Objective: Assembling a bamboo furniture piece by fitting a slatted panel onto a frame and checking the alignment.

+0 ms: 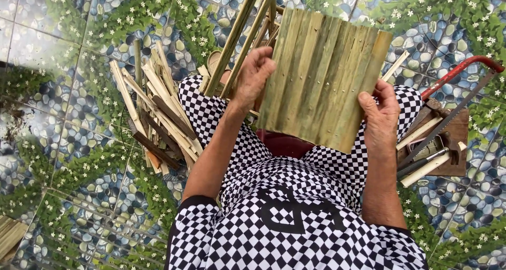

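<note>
Both hands hold a bamboo panel (322, 80), made of green-tan slats joined side by side, tilted up in front of the person, above the lap. Left hand (254, 76) grips the panel's left edge, fingers curled round it, thumb side toward camera. Right hand (380, 117) clasps the lower right edge, thumb on the face, fingers behind & out of sight. Two long bamboo poles (240, 35) rise behind the left hand, leaning up toward frame top. Pile of split bamboo strips (153, 109) lies on the tiled floor (68, 159) to the left, near the knee. On the right: red-framed hacksaw (457, 98) lying across a wooden block (457, 148), w/ pale sticks (426, 170) beside it. Checkered clothing (295, 217) covers lap & torso.
</note>
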